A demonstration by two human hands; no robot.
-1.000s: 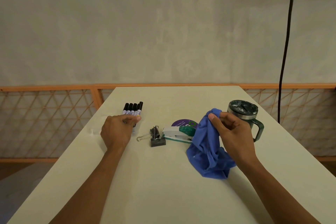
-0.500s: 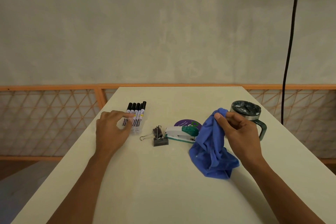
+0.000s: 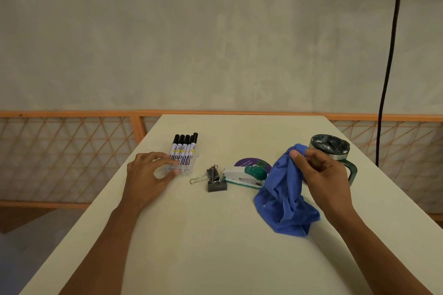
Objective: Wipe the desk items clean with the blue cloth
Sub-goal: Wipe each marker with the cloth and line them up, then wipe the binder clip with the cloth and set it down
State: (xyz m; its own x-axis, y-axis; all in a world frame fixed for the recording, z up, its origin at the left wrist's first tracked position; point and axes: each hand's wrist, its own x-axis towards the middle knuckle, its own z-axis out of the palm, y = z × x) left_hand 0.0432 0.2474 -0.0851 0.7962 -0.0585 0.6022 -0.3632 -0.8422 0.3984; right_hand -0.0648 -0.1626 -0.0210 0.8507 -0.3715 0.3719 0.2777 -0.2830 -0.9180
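1. The left hand (image 3: 146,175) pinches the near end of the marker pack (image 3: 183,148) on the table (image 3: 215,246)
2. The right hand (image 3: 323,175) grips the top of the blue cloth (image 3: 285,199); its bottom rests on the table beside the stapler (image 3: 242,173)
3. Next, I think: lift the pack and rub it with the cloth

Your crumpled blue cloth (image 3: 285,201) hangs right of centre, its top pinched in your right hand (image 3: 323,175). At upper right of it stands a lidded green steel mug (image 3: 329,148). To its left lie a white-and-green stapler (image 3: 242,175), a purple round disc (image 3: 247,163), a black binder clip (image 3: 215,181), and a clear pack of black-capped markers (image 3: 183,151) pinched by your left hand (image 3: 146,179).
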